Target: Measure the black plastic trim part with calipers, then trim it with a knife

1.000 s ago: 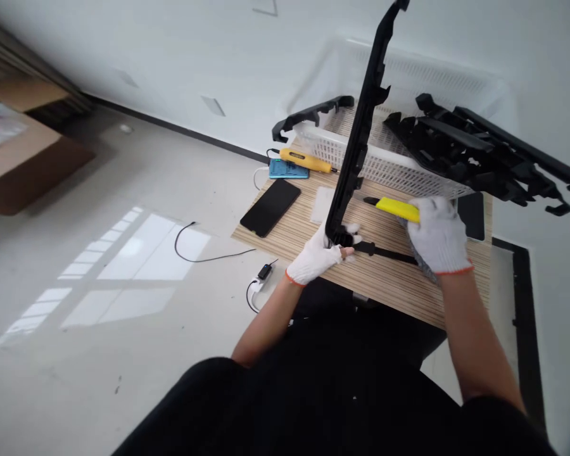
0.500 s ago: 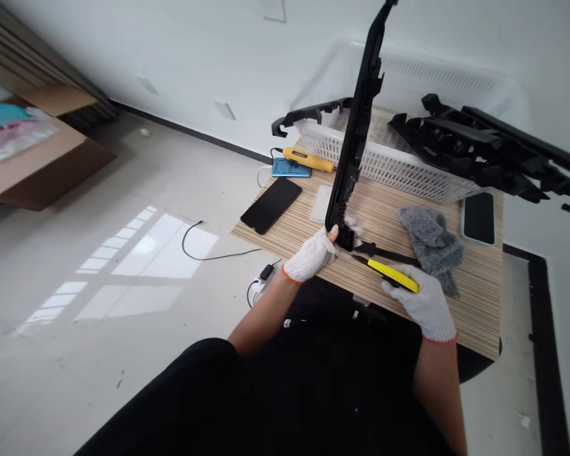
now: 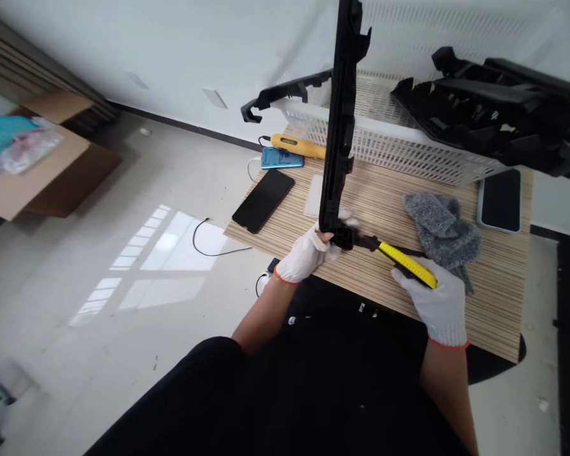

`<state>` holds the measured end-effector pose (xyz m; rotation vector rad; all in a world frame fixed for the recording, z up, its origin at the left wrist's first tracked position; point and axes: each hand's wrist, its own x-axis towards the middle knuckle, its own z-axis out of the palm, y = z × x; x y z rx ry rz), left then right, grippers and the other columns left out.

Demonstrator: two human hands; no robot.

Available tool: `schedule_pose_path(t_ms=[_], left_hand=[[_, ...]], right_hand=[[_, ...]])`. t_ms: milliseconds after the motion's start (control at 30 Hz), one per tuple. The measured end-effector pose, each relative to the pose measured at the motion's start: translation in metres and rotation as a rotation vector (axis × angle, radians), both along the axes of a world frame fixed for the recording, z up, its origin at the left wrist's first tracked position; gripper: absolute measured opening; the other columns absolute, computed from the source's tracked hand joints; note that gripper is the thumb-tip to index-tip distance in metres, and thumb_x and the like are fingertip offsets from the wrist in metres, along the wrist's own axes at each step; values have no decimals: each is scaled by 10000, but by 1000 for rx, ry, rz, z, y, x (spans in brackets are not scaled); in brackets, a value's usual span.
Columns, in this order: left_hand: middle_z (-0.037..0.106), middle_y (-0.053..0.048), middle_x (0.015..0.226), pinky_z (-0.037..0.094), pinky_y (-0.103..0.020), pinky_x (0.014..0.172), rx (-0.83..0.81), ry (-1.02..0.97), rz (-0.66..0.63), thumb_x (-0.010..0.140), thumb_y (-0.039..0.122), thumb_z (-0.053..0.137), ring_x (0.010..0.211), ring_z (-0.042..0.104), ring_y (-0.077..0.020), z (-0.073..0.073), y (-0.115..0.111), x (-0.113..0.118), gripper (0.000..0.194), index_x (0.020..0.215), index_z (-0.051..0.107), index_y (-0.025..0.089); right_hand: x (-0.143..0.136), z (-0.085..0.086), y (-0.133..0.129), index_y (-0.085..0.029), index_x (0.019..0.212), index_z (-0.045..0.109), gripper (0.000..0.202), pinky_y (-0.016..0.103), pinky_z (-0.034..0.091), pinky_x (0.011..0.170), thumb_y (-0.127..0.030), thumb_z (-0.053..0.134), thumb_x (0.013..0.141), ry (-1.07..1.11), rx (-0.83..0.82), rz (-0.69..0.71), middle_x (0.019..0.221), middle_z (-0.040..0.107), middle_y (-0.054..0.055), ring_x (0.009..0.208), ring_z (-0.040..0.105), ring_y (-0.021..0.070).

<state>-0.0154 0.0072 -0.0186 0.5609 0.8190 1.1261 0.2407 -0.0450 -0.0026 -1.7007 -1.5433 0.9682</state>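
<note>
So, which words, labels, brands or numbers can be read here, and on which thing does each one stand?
None can be read.
yellow utility knife in the right hand: no legible marking.
yellow tool by the white basket: dark marking, too blurred to read.
blue case: print too small.
two phones: screens dark.

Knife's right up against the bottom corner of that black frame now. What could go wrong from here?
The yellow utility knife in the right hand points at the left hand, which grips the black frame right at that corner; a slip could likely reach those fingers. The frame stands tall and upright, held only at its base, so it may tip or twist under pressure. The grey cloth lies beside the knife and might snag.
</note>
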Motion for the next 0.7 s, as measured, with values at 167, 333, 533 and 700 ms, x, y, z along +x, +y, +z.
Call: schedule_pose_path(t_ms=[167,333,533,700], left_hand=[[792,-140,1133,465,-286,526,1,52,-11,602,356,695,842,732,-274,6,1,2,726,1302,678,165],[795,-128,1023,384,-300,458,28,116,-1,606,388,694,724,669,-249,7,0,2,598,1172,739,202],[778,-135,1063,389,-306,484,48,139,-31,601,414,660,697,650,-237,-1,0,1,698,1253,712,170],[775,-127,986,338,-316,460,80,169,-40,639,457,684,542,512,-165,2,1,1,600,1158,756,165]], right_hand=[[0,3,3,-288,1023,827,362,433,653,825,-552,833,776,49,-23,12,982,811,48,888,769,293],[-1,3,3,-304,1010,828,346,432,660,834,-550,838,767,74,-18,7,981,812,36,882,774,281],[3,-3,2,-315,1042,820,353,472,644,904,-554,831,784,65,-18,52,1040,810,33,949,768,298],[3,1,3,-307,1028,823,384,463,637,903,-595,828,776,30,-33,64,1041,811,36,944,765,296]])
